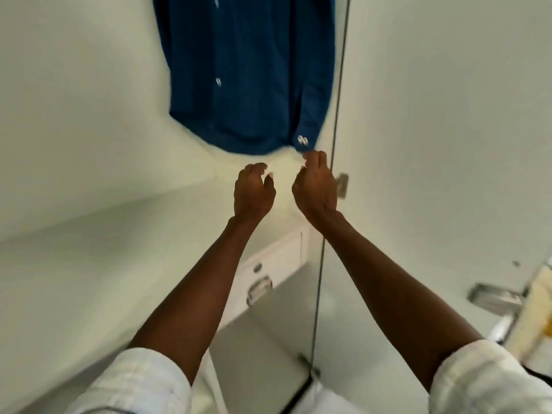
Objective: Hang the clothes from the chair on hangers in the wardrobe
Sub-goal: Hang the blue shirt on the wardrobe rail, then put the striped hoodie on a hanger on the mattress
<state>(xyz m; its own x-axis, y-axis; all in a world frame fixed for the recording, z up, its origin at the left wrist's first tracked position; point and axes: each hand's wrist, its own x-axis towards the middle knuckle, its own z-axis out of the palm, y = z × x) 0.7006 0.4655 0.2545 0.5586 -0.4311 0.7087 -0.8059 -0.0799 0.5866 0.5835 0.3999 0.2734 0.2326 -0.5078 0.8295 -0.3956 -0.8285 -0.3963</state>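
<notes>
A dark blue button-up shirt (248, 76) hangs inside the white wardrobe, its top cut off by the frame, so no hanger shows. My right hand (315, 182) is raised just under the shirt's right cuff, fingers curled, its fingertips pinching the cuff's lower edge by two white buttons. My left hand (254, 189) hovers a little below the shirt's hem with loosely curled fingers, holding nothing and touching nothing.
The open wardrobe door (433, 144) stands to the right, its edge running down past my right hand. Below the hands sits a white drawer unit (277, 264) with a metal handle. A metal door handle (495, 298) shows at the right edge.
</notes>
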